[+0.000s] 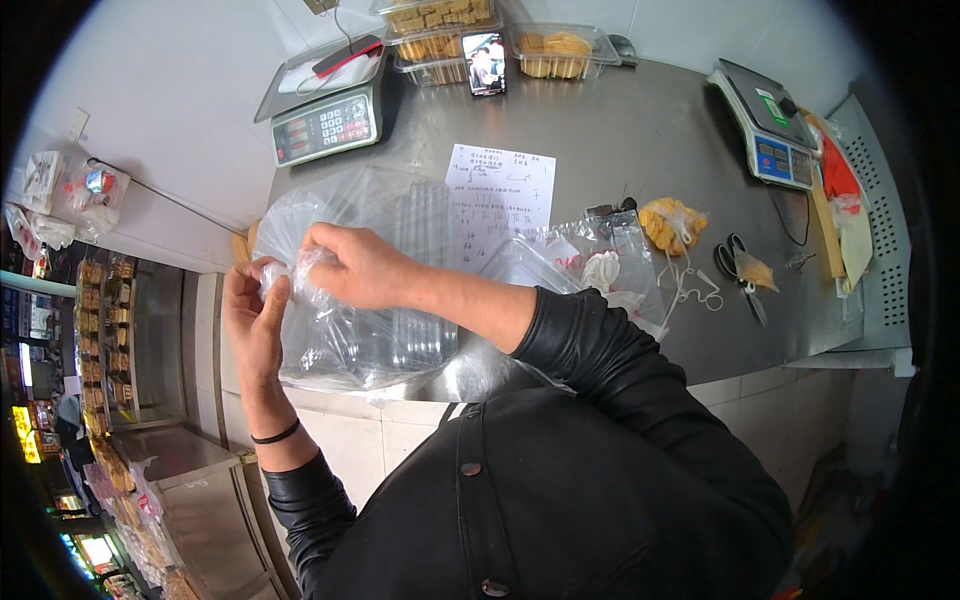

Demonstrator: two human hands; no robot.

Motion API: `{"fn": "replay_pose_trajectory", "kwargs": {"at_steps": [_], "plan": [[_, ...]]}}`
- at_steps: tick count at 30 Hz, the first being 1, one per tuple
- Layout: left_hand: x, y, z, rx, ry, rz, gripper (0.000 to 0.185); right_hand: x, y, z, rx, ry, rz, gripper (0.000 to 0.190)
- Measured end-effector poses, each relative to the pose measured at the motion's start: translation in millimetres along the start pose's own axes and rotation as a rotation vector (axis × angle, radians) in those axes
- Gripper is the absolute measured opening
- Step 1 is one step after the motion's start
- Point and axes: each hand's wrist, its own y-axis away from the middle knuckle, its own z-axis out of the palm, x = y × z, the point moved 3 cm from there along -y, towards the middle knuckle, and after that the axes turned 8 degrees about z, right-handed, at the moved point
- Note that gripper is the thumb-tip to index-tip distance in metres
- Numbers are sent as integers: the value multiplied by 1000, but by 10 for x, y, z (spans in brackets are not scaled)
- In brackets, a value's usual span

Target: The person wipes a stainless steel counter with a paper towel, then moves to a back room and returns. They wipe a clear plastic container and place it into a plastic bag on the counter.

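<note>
A large clear plastic bag [352, 202] lies on the steel table, around a stack of clear plastic trays or lids [424, 225]. Its gathered mouth is at the left end, between my two hands. My left hand [255, 315] pinches the twisted plastic with thumb and fingers. Just to the right, my right hand [360, 266] is closed round the bunched neck of the same bag. My right forearm crosses over the bag and hides part of the stack. Beside it, partly under my sleeve, are a clear container [517, 266] and a flat plastic bag [637, 255] with crumpled white material.
A handwritten sheet [502, 180] lies behind the bag. Scissors [739, 270], white string [694, 289] and a yellow bundle [671, 225] are at right. Two scales [326, 116] flank the steel table [600, 127]. A phone [484, 64] leans against food boxes [439, 45] at the back.
</note>
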Motion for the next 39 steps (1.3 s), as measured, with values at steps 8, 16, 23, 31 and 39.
{"fn": "replay_pose_trajectory", "kwargs": {"at_steps": [8, 16, 23, 31, 39], "plan": [[-88, -49, 35, -17, -15, 15, 12, -61, -25, -3, -30, 5, -28, 20], [-58, -11, -2, 51, 198, 2, 15, 14, -115, 154, -161, -1023, 286, 7], [34, 47, 23, -13, -131, 182, 41, -164, -245, 92, -33, -313, -23, 9], [101, 8, 64, 52, -358, 319, 25, -123, -193, 132, -179, -821, 272, 13], [77, -13, 119, 71, -332, 347, 27, -25, -121, 213, -216, -833, 297, 20]]}}
